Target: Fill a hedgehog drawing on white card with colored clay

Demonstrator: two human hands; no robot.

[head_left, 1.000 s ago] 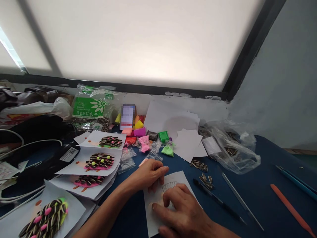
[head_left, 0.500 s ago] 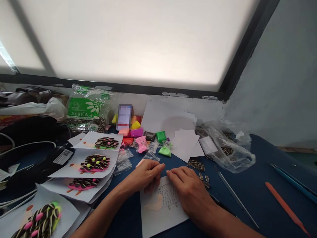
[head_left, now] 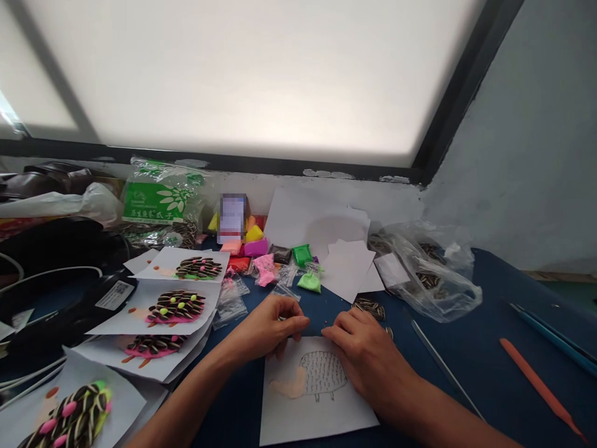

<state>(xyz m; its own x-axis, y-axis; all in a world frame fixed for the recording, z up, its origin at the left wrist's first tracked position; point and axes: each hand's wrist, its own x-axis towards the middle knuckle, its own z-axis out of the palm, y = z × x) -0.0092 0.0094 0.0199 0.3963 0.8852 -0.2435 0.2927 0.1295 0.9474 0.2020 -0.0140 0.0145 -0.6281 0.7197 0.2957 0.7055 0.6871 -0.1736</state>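
Paper (head_left: 321, 420) bearing an outlined hedgehog (head_left: 324, 372) with a peach head (head_left: 293, 384) lies under and between both hands. The left hand (head_left: 275, 323) curls at its upper edge; the right hand (head_left: 361, 345) covers its right side. Whether either grasps anything is unclear. Sunflower seeds (head_left: 370, 307) sit just beyond the right hand.

Bright window (head_left: 261, 81) glows behind; tabletop (head_left: 480, 358) dim; edges stretched

Paper (head_left: 298, 423) partly behind right hand (head_left: 361, 348)
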